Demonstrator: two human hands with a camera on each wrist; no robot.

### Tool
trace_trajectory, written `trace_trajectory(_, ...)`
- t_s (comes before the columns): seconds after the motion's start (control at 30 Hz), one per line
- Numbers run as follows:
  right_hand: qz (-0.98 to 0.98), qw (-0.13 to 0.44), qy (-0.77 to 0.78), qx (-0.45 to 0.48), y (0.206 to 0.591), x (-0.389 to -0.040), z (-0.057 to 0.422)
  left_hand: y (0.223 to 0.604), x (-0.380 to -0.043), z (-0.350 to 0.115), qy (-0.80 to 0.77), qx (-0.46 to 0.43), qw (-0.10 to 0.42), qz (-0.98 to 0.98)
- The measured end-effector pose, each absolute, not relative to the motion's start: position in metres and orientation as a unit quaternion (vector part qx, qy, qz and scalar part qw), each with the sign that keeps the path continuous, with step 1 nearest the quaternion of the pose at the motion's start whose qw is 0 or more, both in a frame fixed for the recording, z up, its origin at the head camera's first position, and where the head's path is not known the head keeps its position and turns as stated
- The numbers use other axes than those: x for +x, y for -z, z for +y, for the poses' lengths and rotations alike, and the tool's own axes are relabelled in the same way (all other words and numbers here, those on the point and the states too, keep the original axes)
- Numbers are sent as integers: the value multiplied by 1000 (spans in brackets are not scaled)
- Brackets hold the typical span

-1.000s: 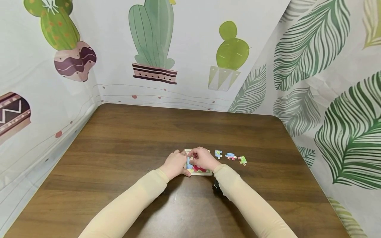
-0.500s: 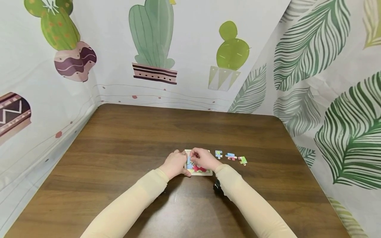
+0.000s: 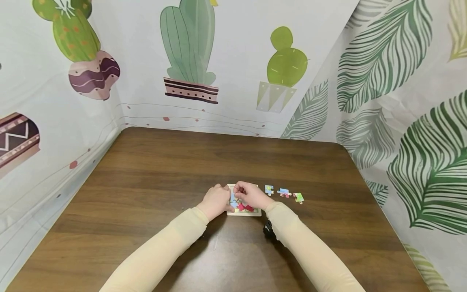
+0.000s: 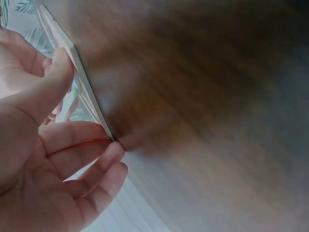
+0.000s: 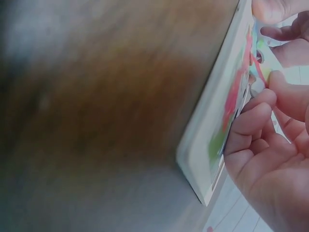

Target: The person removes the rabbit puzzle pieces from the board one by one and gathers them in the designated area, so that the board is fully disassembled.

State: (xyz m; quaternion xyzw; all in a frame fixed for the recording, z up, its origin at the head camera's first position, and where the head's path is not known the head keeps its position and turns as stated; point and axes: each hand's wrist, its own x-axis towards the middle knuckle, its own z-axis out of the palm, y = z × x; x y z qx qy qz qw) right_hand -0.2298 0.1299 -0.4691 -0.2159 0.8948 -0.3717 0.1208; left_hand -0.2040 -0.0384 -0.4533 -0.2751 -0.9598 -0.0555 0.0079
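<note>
A small jigsaw board [image 3: 251, 214] with a pale frame lies on the table, red and green picture parts showing inside it. My left hand [image 3: 216, 200] steadies its left side, thumb on the near part and fingertips along the edge; the left wrist view shows thumb and fingers gripping the frame. Over the board, my right hand [image 3: 253, 195] pinches a jigsaw piece [image 5: 264, 62] between thumb and index finger. That piece is tilted up from the picture, green and yellowish with a red streak. The right hand hides much of the board's upper right from the head camera.
Three loose jigsaw pieces lie right of the board: a blue one with yellow [image 3: 269, 189], a blue and pink one [image 3: 284, 192], and a green one [image 3: 298, 197]. The brown wooden table [image 3: 164, 162] extends to a patterned cloth wall [image 3: 240, 61] behind.
The right hand has shifted slightly up and right over the board, uncovering more of the picture's left part. The left thumb has drawn up a little from the near corner. Loose pieces stay put.
</note>
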Motion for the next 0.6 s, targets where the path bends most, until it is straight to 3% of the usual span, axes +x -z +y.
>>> trace_trajectory(0.6, 886, 141, 358, -258, 470, -233, 132, 456, -205, -37, 51, -269, 1, -962)
